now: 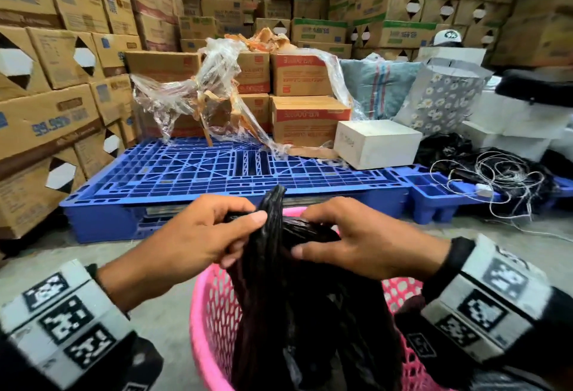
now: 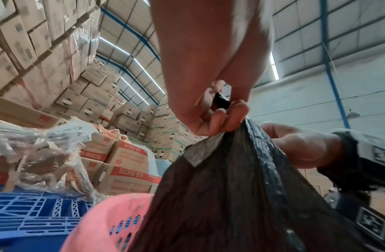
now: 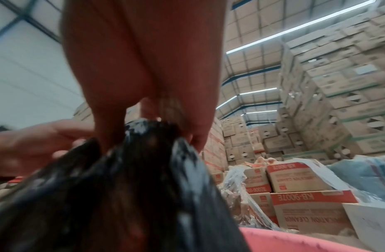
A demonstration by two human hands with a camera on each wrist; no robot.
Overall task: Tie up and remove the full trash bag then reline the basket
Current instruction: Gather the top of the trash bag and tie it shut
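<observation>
Above the pink mesh basket (image 1: 214, 322), on the concrete floor in front of a blue plastic pallet (image 1: 198, 173), I have the black trash bag (image 1: 310, 313) gathered at its mouth, its body still down inside the basket. My left hand (image 1: 198, 232) curls around one twisted strand of the bag's top, fingers and thumb pinching it; the left wrist view shows the fingertips (image 2: 226, 119) closed on the film. My right hand (image 1: 366, 238) curls around the other strand, thumb underneath. One strand stands up between the hands, crossing the other, so I judge the knot is being formed and is not yet drawn tight.

The film looks thin, soft and glossy, so I expect it to slip under a loose pinch and to stretch or tear if yanked sharply. It drapes with no stiffness; the shape comes only from what is inside. How heavy the load is I cannot tell, as the contents are hidden. The bunched strands look strongest, so I would hold each close to the crossing while tightening, then lift by the twisted neck just below the knot, not by the loose side wall.
</observation>
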